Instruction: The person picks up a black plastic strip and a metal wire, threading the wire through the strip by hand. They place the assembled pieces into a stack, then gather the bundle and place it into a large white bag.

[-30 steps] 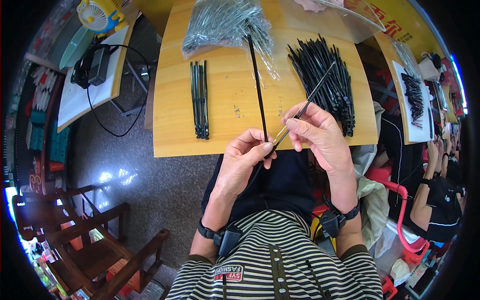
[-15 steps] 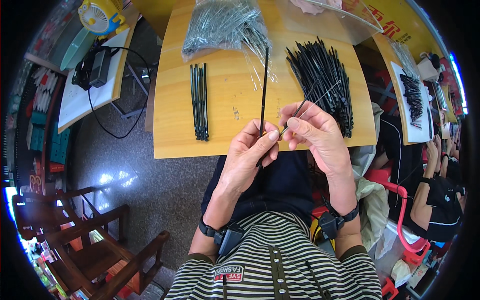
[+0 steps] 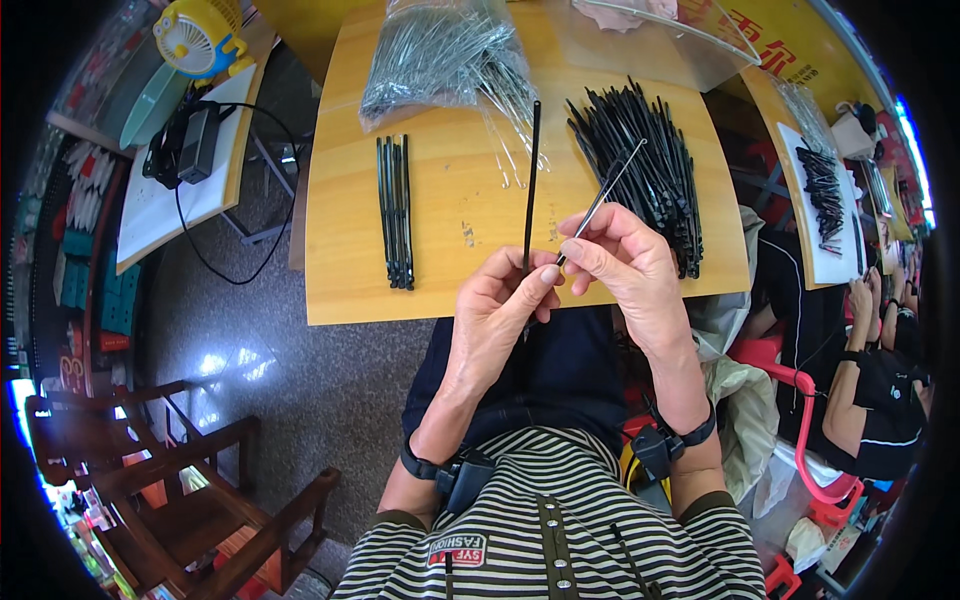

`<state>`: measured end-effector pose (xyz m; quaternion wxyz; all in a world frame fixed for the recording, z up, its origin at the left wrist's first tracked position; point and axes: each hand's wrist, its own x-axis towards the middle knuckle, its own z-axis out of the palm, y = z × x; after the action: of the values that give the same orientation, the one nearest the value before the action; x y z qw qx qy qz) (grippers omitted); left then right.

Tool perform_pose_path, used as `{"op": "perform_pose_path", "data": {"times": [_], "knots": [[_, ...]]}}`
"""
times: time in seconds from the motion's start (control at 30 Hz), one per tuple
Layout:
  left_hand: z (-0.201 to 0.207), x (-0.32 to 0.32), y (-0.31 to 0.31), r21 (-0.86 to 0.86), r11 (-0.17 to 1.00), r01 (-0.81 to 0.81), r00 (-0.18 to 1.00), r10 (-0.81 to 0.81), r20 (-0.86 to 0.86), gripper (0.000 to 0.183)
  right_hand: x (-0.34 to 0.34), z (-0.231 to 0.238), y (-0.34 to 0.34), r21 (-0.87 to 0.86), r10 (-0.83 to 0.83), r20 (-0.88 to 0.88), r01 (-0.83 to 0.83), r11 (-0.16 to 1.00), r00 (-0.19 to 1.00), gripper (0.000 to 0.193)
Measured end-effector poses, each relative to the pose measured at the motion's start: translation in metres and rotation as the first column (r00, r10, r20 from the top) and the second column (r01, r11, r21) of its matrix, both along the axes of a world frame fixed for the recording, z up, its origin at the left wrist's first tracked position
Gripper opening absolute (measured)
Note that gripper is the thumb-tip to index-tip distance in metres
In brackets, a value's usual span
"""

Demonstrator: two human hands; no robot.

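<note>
My left hand (image 3: 500, 310) is closed around a long, thin black rod (image 3: 532, 180), which stands upright above my fingers. In my right hand (image 3: 630, 262) a thin metal wire (image 3: 625, 163) with a small loop at its tip is pinched together with a second slim black piece (image 3: 606, 190). Both hands meet fingertip to fingertip just over the table's near edge; the lower ends of what they hold are mostly hidden by fingers. Behind my right hand lies a heap of black rods (image 3: 650, 150). A neat row of several black rods (image 3: 396, 215) lies to the left.
A clear plastic bag of looped metal wires (image 3: 440, 60) lies at the back of the wooden table (image 3: 340, 270), some wires spilling out. A side table at left holds a black power adapter (image 3: 200, 140) and a yellow fan (image 3: 195, 40). Another person's arm (image 3: 855, 400) is at right.
In my right hand, the wire has swung left and now lies nearly along the black piece, where before they stood apart at an angle. My left hand has barely moved.
</note>
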<state>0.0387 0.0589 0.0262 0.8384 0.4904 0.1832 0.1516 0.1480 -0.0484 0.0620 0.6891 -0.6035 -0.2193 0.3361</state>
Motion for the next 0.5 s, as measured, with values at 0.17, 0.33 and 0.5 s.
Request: {"op": "perform_pose_path", "data": {"times": [0.17, 0.33, 0.5], "knots": [[0.0004, 0.0024, 0.0019, -0.072, 0.997, -0.008, 0.999, 0.011, 0.041, 0.015, -0.0021, 0.0023, 0.003, 0.022, -0.014, -0.038, 0.014, 1.0, 0.999, 0.012], [0.0014, 0.0039, 0.0029, -0.1, 0.995, -0.02, 1.0, 0.021, 0.012, 0.015, -0.0023, 0.0004, 0.0022, 0.015, -0.019, 0.027, 0.018, 1.0, 0.999, 0.011], [-0.0007, 0.0034, 0.0034, -0.119, 0.993, -0.016, 1.0, 0.018, 0.017, 0.014, -0.0048, 0.0016, 0.0028, 0.027, -0.018, 0.034, 0.017, 0.999, 0.999, 0.011]]}}
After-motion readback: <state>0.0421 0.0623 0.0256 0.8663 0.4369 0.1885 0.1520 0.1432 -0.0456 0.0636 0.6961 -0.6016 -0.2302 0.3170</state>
